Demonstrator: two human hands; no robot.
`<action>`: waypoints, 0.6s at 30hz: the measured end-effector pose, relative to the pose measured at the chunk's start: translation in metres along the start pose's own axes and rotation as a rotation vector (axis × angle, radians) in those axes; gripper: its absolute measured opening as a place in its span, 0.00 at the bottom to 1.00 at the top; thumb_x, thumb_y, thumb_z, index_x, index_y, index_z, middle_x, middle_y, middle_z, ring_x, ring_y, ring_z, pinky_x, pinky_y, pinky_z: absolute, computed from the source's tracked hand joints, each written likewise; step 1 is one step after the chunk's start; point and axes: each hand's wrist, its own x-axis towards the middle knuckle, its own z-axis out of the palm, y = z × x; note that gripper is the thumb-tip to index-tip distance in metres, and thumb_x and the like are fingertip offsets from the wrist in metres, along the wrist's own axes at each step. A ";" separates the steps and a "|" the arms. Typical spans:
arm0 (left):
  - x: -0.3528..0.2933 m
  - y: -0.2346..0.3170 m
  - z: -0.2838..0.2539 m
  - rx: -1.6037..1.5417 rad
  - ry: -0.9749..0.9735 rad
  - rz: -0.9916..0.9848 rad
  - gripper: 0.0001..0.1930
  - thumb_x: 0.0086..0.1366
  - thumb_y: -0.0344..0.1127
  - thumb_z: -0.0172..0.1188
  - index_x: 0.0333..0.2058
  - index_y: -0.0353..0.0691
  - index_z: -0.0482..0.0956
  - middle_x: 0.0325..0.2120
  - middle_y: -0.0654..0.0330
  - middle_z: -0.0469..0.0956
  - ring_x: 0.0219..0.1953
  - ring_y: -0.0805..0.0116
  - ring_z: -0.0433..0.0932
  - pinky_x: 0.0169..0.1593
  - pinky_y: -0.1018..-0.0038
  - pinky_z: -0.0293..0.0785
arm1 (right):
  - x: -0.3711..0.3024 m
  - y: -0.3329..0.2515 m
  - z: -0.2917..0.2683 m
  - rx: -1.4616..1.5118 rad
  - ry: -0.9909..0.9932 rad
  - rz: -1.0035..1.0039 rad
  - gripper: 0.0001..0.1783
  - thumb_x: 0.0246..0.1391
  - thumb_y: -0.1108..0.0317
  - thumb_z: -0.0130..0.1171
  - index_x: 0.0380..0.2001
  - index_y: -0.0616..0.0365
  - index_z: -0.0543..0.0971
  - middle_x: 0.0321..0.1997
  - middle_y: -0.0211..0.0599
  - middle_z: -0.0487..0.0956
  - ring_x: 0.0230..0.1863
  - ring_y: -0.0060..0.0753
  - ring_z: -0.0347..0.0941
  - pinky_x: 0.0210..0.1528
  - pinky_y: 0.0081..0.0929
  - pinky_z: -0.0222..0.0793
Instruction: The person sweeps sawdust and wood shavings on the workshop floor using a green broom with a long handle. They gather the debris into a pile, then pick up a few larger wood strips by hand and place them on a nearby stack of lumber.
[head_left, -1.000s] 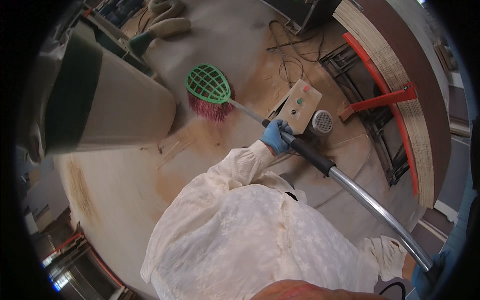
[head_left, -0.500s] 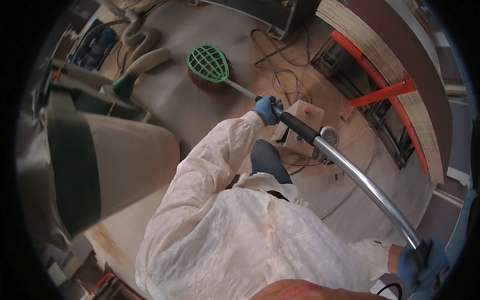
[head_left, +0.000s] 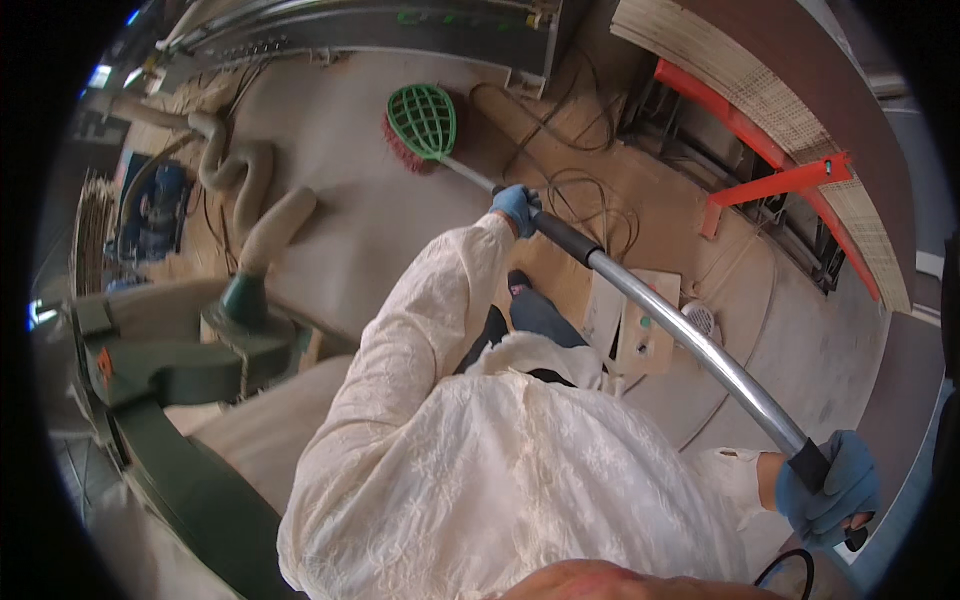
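A long-handled broom point(head_left: 690, 341) runs slantwise across my front, its silver metal pole fitted with black grips. My left hand point(head_left: 517, 208), in a blue glove, is wrapped round the pole near the broom's head. Down at the right, my right hand point(head_left: 830, 490), also blue-gloved, closes round the black end of the pole. The broom's head point(head_left: 423, 122) is a green lattice frame with reddish bristles and lies against the dusty floor ahead. Part of the bristles is hidden under the frame.
At left stand a green dust-extractor machine point(head_left: 180, 480) and a ribbed hose point(head_left: 262, 235). Cables point(head_left: 590, 200) lie on the floor right of the broom. A control box point(head_left: 648, 325) sits near my feet. Stacked boards point(head_left: 770, 110) rest on a red frame point(head_left: 775, 187) at right.
The view has shifted forward, and the control box now appears lower and closer to my feet. Both hands keep hold of the broom; its bristles now show along the head's left side.
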 end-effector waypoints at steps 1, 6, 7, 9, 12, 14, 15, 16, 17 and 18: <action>0.011 0.018 0.012 -0.035 0.029 -0.054 0.11 0.66 0.34 0.45 0.23 0.46 0.68 0.16 0.63 0.71 0.18 0.69 0.70 0.21 0.73 0.66 | 0.011 0.025 0.012 0.001 0.074 -0.059 0.15 0.57 0.68 0.54 0.16 0.48 0.68 0.15 0.19 0.71 0.20 0.16 0.69 0.35 0.06 0.53; 0.069 0.108 0.027 0.094 0.023 -0.087 0.10 0.65 0.35 0.47 0.23 0.47 0.69 0.16 0.65 0.70 0.19 0.68 0.70 0.23 0.73 0.67 | 0.059 0.140 0.078 -0.401 0.069 -0.044 0.14 0.52 0.69 0.58 0.16 0.49 0.68 0.19 0.19 0.75 0.17 0.18 0.69 0.23 0.14 0.59; 0.089 0.125 0.023 0.155 -0.002 -0.083 0.10 0.64 0.36 0.48 0.23 0.47 0.69 0.16 0.65 0.70 0.19 0.68 0.70 0.23 0.73 0.67 | 0.060 0.169 0.088 -0.483 0.106 -0.120 0.13 0.50 0.70 0.60 0.17 0.50 0.69 0.21 0.23 0.76 0.18 0.19 0.71 0.22 0.15 0.61; 0.138 0.164 0.012 0.295 -0.026 -0.094 0.10 0.63 0.36 0.49 0.22 0.46 0.69 0.15 0.66 0.69 0.19 0.68 0.69 0.24 0.73 0.66 | 0.058 0.228 0.115 -0.595 0.114 -0.077 0.10 0.47 0.74 0.62 0.19 0.52 0.71 0.23 0.28 0.79 0.20 0.22 0.74 0.21 0.16 0.66; 0.209 0.223 -0.004 0.790 -0.111 0.029 0.05 0.60 0.31 0.50 0.25 0.45 0.70 0.17 0.63 0.72 0.18 0.68 0.70 0.21 0.70 0.66 | 0.070 0.314 0.133 -0.599 0.012 0.137 0.05 0.50 0.76 0.62 0.27 0.55 0.76 0.22 0.33 0.77 0.21 0.29 0.75 0.23 0.27 0.75; 0.226 0.259 -0.042 0.734 0.039 -0.152 0.09 0.63 0.36 0.48 0.23 0.48 0.72 0.16 0.66 0.71 0.16 0.67 0.68 0.19 0.71 0.63 | 0.041 0.365 0.204 -0.650 0.146 0.134 0.05 0.56 0.72 0.61 0.31 0.60 0.76 0.21 0.33 0.76 0.20 0.30 0.74 0.25 0.31 0.78; 0.238 0.263 -0.045 0.754 0.038 -0.174 0.07 0.63 0.35 0.49 0.24 0.47 0.71 0.18 0.64 0.73 0.16 0.68 0.70 0.19 0.71 0.65 | 0.035 0.382 0.216 -0.685 0.248 0.107 0.05 0.57 0.71 0.60 0.31 0.62 0.75 0.21 0.34 0.76 0.20 0.30 0.74 0.25 0.31 0.78; 0.240 0.267 -0.054 0.767 0.029 -0.166 0.06 0.62 0.33 0.50 0.26 0.46 0.71 0.19 0.62 0.75 0.16 0.68 0.72 0.19 0.71 0.68 | 0.022 0.391 0.238 -0.729 0.352 0.081 0.07 0.59 0.71 0.58 0.31 0.64 0.75 0.20 0.35 0.76 0.20 0.29 0.74 0.24 0.30 0.78; 0.242 0.272 -0.064 0.760 0.083 -0.201 0.06 0.63 0.34 0.49 0.26 0.46 0.71 0.18 0.63 0.74 0.16 0.68 0.72 0.20 0.71 0.69 | 0.013 0.398 0.251 -0.728 0.365 0.083 0.07 0.60 0.70 0.57 0.30 0.64 0.75 0.20 0.34 0.75 0.20 0.29 0.73 0.23 0.30 0.77; 0.240 0.272 -0.073 0.746 0.129 -0.229 0.07 0.64 0.35 0.49 0.26 0.46 0.71 0.17 0.64 0.73 0.16 0.68 0.71 0.20 0.71 0.69 | 0.002 0.403 0.261 -0.729 0.368 0.086 0.08 0.61 0.70 0.56 0.30 0.64 0.75 0.19 0.33 0.75 0.19 0.28 0.73 0.22 0.30 0.77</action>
